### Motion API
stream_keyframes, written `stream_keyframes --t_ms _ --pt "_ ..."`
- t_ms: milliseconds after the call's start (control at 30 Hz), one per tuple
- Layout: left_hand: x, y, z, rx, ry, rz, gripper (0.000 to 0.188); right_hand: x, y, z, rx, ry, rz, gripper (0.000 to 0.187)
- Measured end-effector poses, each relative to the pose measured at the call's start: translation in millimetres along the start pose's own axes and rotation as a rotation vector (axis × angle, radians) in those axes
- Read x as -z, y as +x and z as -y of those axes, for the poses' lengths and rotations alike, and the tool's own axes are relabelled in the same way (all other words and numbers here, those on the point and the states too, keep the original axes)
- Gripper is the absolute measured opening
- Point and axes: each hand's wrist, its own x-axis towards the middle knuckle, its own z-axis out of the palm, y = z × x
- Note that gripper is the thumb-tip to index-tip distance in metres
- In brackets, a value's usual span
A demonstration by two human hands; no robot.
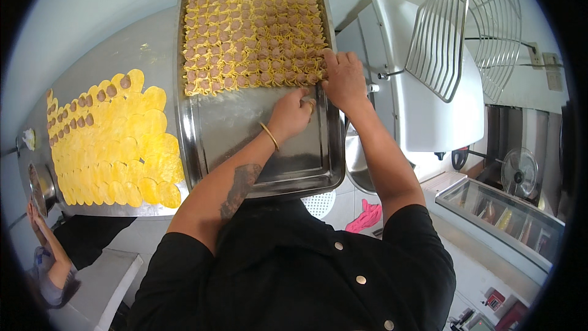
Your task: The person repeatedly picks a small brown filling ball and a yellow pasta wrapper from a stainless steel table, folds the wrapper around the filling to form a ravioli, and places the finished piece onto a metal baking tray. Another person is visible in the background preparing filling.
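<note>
Dumplings (254,37) just beyond left fingers (299,95) (right fingers (331,60) at one corner)

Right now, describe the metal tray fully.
The metal tray is rectangular, shiny, with raised walls and rounded corners. It lies open side up, right of the yellow rounds. Filled dumplings cover its far part; the near part is bare. The right hand overlaps its right rim, the left hand its floor; contact is unclear.

Passage over bare near half of metal tray (220,113), cut across by left forearm (248,165); packed dumplings (251,37) block far half, white machine (422,122) crowds right side.
</note>
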Motion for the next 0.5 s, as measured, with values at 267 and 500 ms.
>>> stream_keyframes --t_ms 267,500 --pt "5 0 -1 -0.086 0.063 -0.013 0.038 27 -57 5 -0.109 0.197 -0.071 0.044" --pt "91 -85 33 -0.006 -0.369 -0.129 0.026 -12 -103 97 0.252 0.508 0.052 0.027"
